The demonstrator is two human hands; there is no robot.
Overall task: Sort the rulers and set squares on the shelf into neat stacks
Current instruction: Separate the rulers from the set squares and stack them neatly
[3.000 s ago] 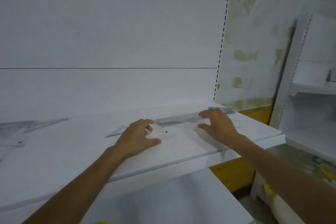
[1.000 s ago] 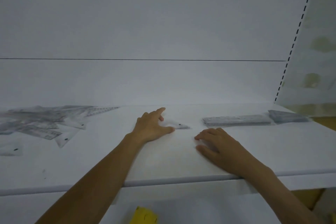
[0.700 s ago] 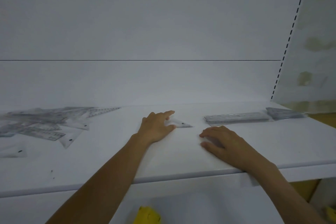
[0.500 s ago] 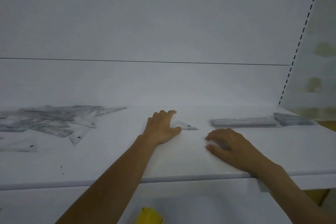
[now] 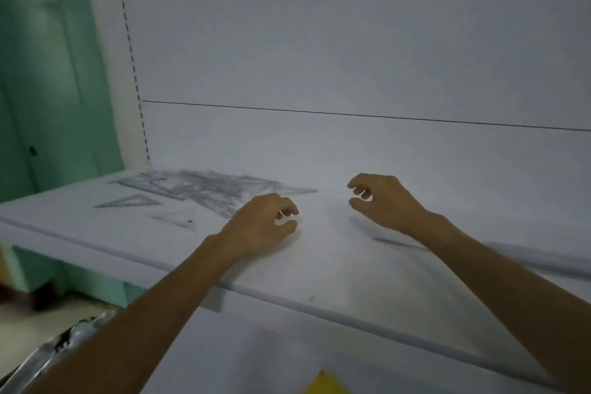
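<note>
The left hand (image 5: 262, 225) and right hand (image 5: 382, 201) are held low over the shelf (image 5: 351, 269), fingers (image 5: 355, 183) loosely curled and nothing pinched, seemingly readied for the jumbled rulers and set squares (image 5: 198, 189) heaped at its far-left corner.

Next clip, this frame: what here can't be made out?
Head view, pile of rulers and set squares: blurred, count unreadable.
Head view, left hand: curled fingers hide whether it pinches anything.
Head view, thin piece: partly hidden by the right forearm.
Head view, yellow thing: cut off by the bottom edge.
</note>
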